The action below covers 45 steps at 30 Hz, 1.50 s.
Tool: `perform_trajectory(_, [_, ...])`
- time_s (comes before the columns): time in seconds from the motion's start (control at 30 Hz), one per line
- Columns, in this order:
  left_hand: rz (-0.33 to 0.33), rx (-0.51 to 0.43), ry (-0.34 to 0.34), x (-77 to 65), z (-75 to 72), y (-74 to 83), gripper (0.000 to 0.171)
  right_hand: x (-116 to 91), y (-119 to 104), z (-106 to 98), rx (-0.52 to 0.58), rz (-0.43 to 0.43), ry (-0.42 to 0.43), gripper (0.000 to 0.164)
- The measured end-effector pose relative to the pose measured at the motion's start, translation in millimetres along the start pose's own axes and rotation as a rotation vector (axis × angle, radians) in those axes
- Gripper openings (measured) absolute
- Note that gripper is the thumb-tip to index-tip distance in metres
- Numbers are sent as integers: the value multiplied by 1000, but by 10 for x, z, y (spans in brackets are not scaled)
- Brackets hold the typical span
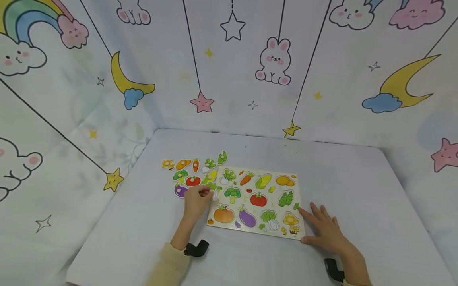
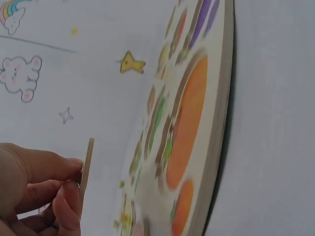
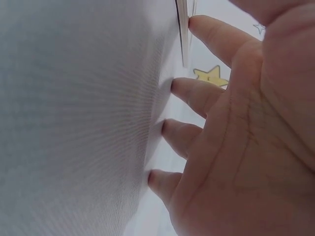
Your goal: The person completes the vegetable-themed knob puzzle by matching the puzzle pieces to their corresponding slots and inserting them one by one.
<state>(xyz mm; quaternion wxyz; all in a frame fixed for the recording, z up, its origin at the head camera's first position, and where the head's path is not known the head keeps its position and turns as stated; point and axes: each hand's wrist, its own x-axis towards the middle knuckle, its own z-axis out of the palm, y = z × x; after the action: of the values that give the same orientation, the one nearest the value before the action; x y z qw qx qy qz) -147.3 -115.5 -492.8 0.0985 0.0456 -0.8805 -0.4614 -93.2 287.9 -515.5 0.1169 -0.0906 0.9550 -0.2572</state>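
My left hand (image 1: 196, 201) pinches a thin wooden bok choy puzzle piece (image 1: 214, 194) between thumb and fingers, over the left edge of the vegetable puzzle board (image 1: 241, 227). The left wrist view shows that piece (image 2: 86, 169) edge-on, upright and apart from the board. Spread at the board's right edge, my right hand (image 1: 327, 230) touches it with a finger and the thumb. In the right wrist view, the other fingertips (image 3: 167, 129) rest on the white tabletop. Pictures of a pumpkin, an eggplant, a tomato and several other vegetables fill the board's recesses.
Loose pieces lie left of the board, among them a mushroom (image 1: 167, 164), a carrot (image 1: 195, 165), a broccoli (image 1: 180, 176), a tomato (image 1: 193, 181) and an eggplant (image 1: 181, 191). The white table (image 1: 358, 174) meets a cartoon-printed backdrop (image 1: 232, 79) at its far edge.
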Motion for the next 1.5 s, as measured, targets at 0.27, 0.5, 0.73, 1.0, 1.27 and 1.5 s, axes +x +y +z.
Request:
perform_trajectory(0.27, [95,-35,-104,-265,461,302,8,-20,-11,1,23,-1,8,94])
perform_trajectory(0.5, [130,-47,-182,-452,828,548,4,-35,-37,-10,9,6,12,93])
perform_trajectory(0.73, [249,-30,-220,-613,1139,698,5,-27,-49,-17,20,8,11,93])
perform_trajectory(1.0, [253,34,-225,-694,1318,748,7,-24,-35,-13,29,1,18,92])
perform_trajectory(1.27, [269,126,-220,-716,1378,759,5,-29,-30,-3,13,-14,40,91])
perform_trajectory(1.5, [243,118,-247,-719,1393,740,4,-28,-41,-16,11,-1,28,92])
